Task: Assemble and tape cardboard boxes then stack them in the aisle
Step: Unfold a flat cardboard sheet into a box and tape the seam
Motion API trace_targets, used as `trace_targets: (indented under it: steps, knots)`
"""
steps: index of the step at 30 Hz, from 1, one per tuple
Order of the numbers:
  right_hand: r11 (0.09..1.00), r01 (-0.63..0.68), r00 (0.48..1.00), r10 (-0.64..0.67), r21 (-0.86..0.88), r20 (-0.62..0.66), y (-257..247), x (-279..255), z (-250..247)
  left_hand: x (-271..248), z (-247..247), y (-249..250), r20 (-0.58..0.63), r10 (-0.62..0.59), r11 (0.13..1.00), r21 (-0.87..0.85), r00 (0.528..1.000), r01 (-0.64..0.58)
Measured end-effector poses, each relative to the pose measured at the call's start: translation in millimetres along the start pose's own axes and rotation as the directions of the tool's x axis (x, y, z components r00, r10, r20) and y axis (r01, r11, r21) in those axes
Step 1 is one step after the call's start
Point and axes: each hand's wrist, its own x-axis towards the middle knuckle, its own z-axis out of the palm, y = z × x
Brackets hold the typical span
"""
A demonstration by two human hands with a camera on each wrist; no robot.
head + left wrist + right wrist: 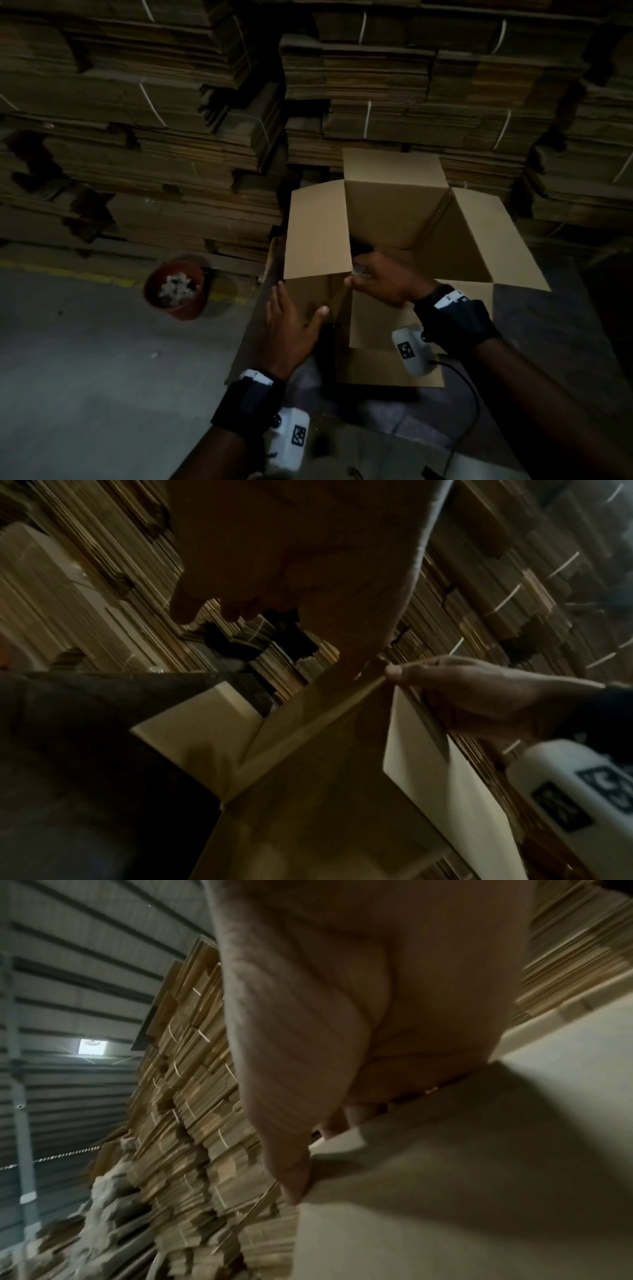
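left hand flat on the light, stiff brown cardboard box, right hand pinching its near flap edge.

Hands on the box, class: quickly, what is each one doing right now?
Left hand: open, flat against the cardboard box side.
Right hand: pinching a box flap edge.

We count one open cardboard box under our fingers, with four flaps standing out from its mouth. Two hands work at it: our left hand against its near-left side, our right hand at its rim. Beyond the left fingertips sits one red pot. Past the fingers rise many bundles of flat cardboard, too many to number.
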Motion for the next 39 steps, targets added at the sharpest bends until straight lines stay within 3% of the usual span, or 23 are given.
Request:
trace_targets:
  steps: [4, 7, 10, 12, 14, 17, 20, 22, 23, 25, 27, 29, 30, 32, 36, 39]
  knots:
    - [0.992, 0.035, 0.999, -0.030, 0.120, -0.041, 15, -24, -25, 11, 28, 15, 0.125, -0.025, 0.999, 0.032, 0.992, 0.021]
    - [0.962, 0.078, 0.995, -0.058, 0.262, -0.082, 22, -53, -52, 23, 36, 42, 0.228, 0.058, 0.998, -0.024, 0.972, -0.054]
    - [0.942, 0.104, 0.993, -0.077, 0.320, -0.095, 29, -84, -77, 38, 23, 74, 0.179, 0.212, 0.976, -0.084, 0.961, -0.200]
    - [0.931, 0.095, 0.995, -0.073, 0.352, -0.075, 31, -105, -91, 49, 6, 95, 0.169, 0.351, 0.935, -0.121, 0.921, -0.335]
    - [0.917, 0.085, 0.995, -0.060, 0.389, -0.076, 38, -118, -99, 56, -11, 118, 0.130, 0.386, 0.922, -0.019, 0.913, -0.387]
    - [0.898, 0.058, 0.995, -0.016, 0.437, -0.099, 58, -125, -100, 71, -21, 137, 0.244, 0.204, 0.977, 0.010, 0.948, -0.213]
    - [0.883, -0.017, 0.988, 0.086, 0.470, -0.127, 77, -122, -92, 101, -21, 120, 0.267, 0.157, 0.987, -0.030, 0.951, -0.155]
    - [0.860, -0.019, 0.965, 0.149, 0.511, -0.215, 86, -115, -84, 121, -17, 96, 0.232, 0.165, 0.986, -0.064, 0.959, -0.154]
    - [0.887, -0.004, 0.936, 0.165, 0.462, -0.309, 92, -108, -78, 134, -13, 82, 0.214, 0.168, 0.985, -0.080, 0.962, -0.154]
    - [0.972, -0.182, 0.867, 0.231, 0.149, -0.442, 106, -91, -69, 142, -16, 74, 0.170, 0.172, 0.984, -0.065, 0.970, -0.163]
    - [0.863, -0.490, 0.793, 0.379, -0.127, -0.477, 104, -77, -55, 140, -23, 75, 0.154, 0.189, 0.982, -0.027, 0.970, -0.187]
    - [0.724, -0.597, 0.768, 0.391, -0.346, -0.507, 82, -70, -35, 133, -34, 80, 0.138, 0.187, 0.982, -0.032, 0.973, -0.184]
    - [0.694, -0.582, 0.791, 0.362, -0.424, -0.493, 69, -68, -22, 130, -39, 80, 0.129, 0.170, 0.985, -0.046, 0.977, -0.165]
    - [0.739, -0.482, 0.862, 0.302, -0.470, -0.408, 59, -61, 10, 123, -49, 80, 0.121, 0.145, 0.987, -0.091, 0.982, -0.135]
    - [0.898, -0.403, 0.912, 0.379, -0.176, -0.158, 65, -35, 62, 117, -70, 71, 0.117, 0.165, 0.968, -0.211, 0.979, -0.137]
    - [0.924, -0.381, 0.924, 0.380, -0.030, -0.043, 80, -11, 90, 114, -87, 61, 0.187, 0.148, 0.954, -0.284, 0.971, -0.091]
